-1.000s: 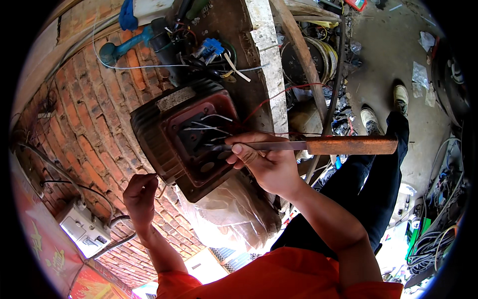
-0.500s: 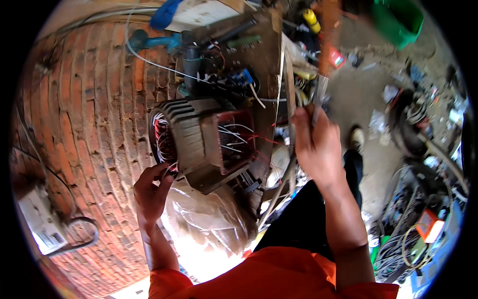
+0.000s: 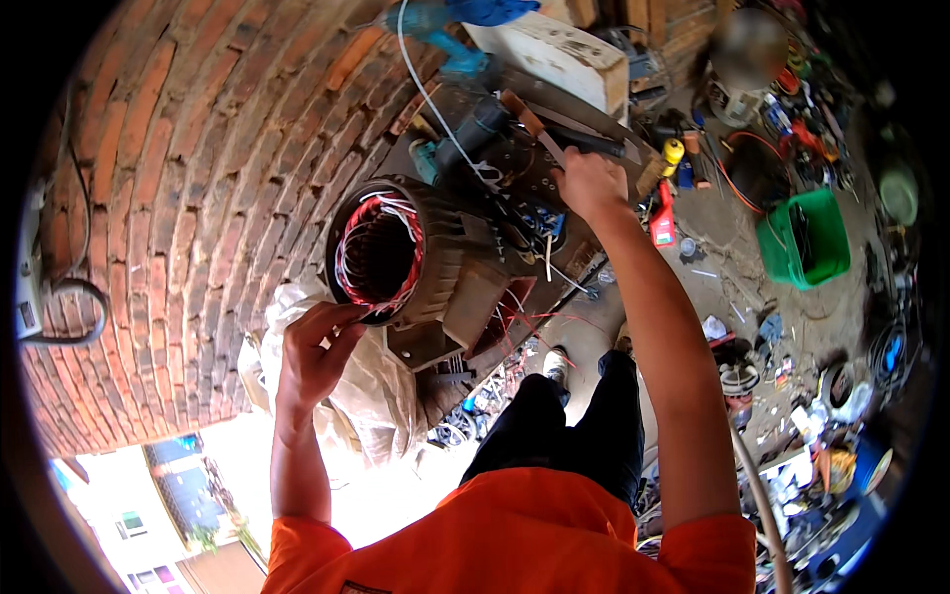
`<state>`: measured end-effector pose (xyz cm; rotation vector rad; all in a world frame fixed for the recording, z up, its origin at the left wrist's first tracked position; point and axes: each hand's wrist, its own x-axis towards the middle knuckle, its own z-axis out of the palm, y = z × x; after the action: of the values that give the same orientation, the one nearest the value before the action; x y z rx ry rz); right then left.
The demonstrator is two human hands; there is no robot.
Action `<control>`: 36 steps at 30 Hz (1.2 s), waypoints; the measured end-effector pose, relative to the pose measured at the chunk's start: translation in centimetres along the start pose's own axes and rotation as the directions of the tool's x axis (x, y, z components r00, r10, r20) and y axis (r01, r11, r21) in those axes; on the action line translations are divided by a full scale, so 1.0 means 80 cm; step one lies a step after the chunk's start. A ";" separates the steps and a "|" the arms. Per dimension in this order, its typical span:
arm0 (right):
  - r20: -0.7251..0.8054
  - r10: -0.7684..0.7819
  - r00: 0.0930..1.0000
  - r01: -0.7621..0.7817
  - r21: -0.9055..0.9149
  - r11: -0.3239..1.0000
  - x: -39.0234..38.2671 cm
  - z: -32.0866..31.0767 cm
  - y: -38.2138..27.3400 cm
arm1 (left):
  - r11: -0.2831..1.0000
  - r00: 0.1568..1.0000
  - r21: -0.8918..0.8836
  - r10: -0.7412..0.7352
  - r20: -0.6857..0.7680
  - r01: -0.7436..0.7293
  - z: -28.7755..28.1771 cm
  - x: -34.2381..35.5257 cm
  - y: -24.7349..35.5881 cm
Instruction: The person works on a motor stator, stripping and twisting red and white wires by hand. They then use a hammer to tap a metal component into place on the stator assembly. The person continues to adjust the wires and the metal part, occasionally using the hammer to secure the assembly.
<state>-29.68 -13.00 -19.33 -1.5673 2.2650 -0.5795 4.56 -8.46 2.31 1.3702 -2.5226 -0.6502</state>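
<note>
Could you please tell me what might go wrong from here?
The right hand holds a brown wooden-handled tool by its flat metal blade, so a slip might cut skin. The left hand is at the open end of the dark ribbed metal housing; careless movement might nick the red-and-white wire windings inside. Thin red wires trailing beyond the housing could snag.

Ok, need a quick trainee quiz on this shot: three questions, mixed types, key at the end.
1. What two colours show in the wound wires inside the motor housing?

2. True or false: the right hand is at the blade end of the wooden-handled tool, not at its handle.

3. The left hand is nearest to:
A. the green bin
B. the motor housing's rim
C. the red bottle

Key: 1. Red and white. 2. True. 3. B.
</note>
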 end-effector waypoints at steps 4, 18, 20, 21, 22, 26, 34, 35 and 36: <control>-0.436 -0.183 0.881 0.166 -0.078 0.983 -0.033 0.002 -0.017 | 0.999 0.999 0.024 -0.037 -0.013 0.038 -0.003 -0.002 0.021; -0.182 0.172 0.968 0.130 0.952 0.278 -0.251 0.101 -0.135 | 0.986 0.971 0.111 -0.145 0.189 0.125 -0.026 0.011 -0.009; -0.048 0.127 0.991 0.003 0.941 0.338 -0.250 0.084 -0.131 | 0.984 0.965 0.076 -0.172 0.196 0.160 -0.030 0.014 -0.007; 0.023 0.102 0.995 -0.059 0.926 0.373 -0.249 0.074 -0.127 | 0.982 0.963 0.080 -0.182 0.197 0.169 -0.031 0.014 -0.008; 0.067 0.053 0.996 -0.083 0.913 0.400 -0.246 0.068 -0.124 | 0.981 0.963 0.076 -0.189 0.191 0.178 -0.033 0.014 -0.009; 0.173 -0.033 0.984 -0.135 0.863 0.487 -0.233 0.068 -0.130 | 0.987 0.966 0.049 -0.160 0.202 0.153 -0.032 0.013 -0.011; 0.171 0.067 0.983 -0.177 0.786 0.592 -0.228 0.061 -0.155 | 0.997 0.966 -0.007 -0.075 0.246 0.079 -0.025 0.018 -0.006; 0.182 0.074 0.981 -0.190 0.782 0.593 -0.226 0.071 -0.157 | 0.999 0.961 0.033 -0.031 0.274 0.022 -0.024 0.021 -0.009; 0.193 0.082 0.978 -0.203 0.779 0.593 -0.224 0.078 -0.158 | 0.998 0.960 0.055 0.016 0.278 -0.032 -0.022 0.025 -0.008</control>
<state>-10.33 -1.02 -17.79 -0.9039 1.5987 -1.1881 4.56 -10.94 3.46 1.3480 -2.7911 -0.8217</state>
